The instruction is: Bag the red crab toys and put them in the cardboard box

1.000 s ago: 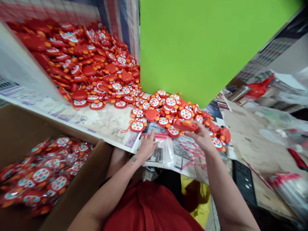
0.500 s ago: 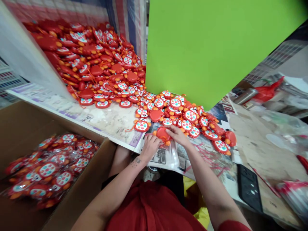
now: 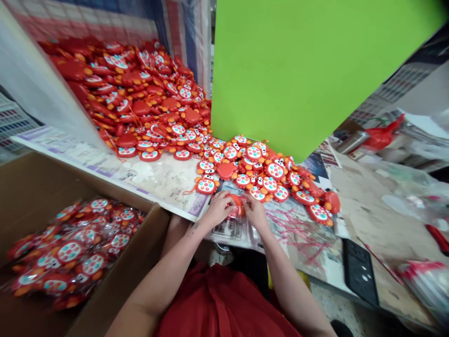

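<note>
My left hand (image 3: 216, 209) and my right hand (image 3: 254, 210) meet at the table's near edge, both closed on one red crab toy (image 3: 235, 205) that sits in a clear plastic bag (image 3: 242, 229). Only a small part of the toy shows between my fingers. Just beyond my hands lies a loose spread of red crab toys (image 3: 266, 173) with dotted white bellies. A far bigger heap of the same toys (image 3: 140, 98) rises at the back left.
An open cardboard box (image 3: 31, 187) at my left holds several bagged crab toys (image 3: 73, 248). A green panel (image 3: 298, 70) blocks the upper right. A black phone (image 3: 359, 271) lies at the right, near red-strip bags (image 3: 424, 276). Newspaper (image 3: 157, 178) covers the table.
My right hand brought a crab toy from the pile down to the bag under my left hand. Both hands have closed together on it near the table edge.
</note>
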Motion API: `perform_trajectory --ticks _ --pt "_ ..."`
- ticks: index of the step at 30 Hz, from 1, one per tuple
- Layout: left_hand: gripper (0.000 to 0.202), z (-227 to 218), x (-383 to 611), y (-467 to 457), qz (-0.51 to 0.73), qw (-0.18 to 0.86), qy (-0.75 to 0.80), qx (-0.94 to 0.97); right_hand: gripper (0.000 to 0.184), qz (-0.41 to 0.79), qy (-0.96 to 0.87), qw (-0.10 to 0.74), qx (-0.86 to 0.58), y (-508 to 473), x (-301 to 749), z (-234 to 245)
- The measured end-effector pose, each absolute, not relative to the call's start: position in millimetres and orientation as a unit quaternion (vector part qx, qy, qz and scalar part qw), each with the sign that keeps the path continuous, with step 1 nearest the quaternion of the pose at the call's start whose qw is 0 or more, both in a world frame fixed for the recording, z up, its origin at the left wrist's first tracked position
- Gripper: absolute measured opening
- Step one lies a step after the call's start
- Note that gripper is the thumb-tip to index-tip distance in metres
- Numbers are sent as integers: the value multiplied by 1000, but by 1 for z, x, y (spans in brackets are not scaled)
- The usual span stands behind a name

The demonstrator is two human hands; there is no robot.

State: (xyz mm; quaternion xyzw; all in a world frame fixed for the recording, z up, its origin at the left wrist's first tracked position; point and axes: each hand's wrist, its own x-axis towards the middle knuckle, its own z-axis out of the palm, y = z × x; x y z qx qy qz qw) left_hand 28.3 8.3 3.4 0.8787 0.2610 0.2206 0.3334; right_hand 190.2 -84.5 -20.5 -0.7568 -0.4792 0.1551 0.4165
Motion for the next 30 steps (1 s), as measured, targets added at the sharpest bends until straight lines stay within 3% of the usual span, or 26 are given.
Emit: perform_trajectory --ticks 5,9,11,13,16,21,26,30 --pt "14 21 29 5 163 374 264 874 34 122 -416 529 -729 -82 163 -16" --pt "28 16 18 -3 306 403 315 803 32 195 -383 601 -674 -89 154 -2" --pt "45 8 10 -3 358 466 359 726 30 212 -372 628 -650 -94 154 3" --pt "44 1 4 -2 336 563 366 661 30 203 -373 636 -644 -99 155 6" --pt "26 0 3 -2 277 658 335 615 29 103 -425 592 -677 -102 157 14" --pt "20 12 11 -7 282 688 290 603 30 -48 -591 451 -667 -92 152 33" --pt "33 24 12 -10 281 555 288 728 41 -87 -666 353 -651 -77 138 38" --pt "36 35 9 -14 230 450 311 805 42 -97 -677 326 -653 -70 134 38"
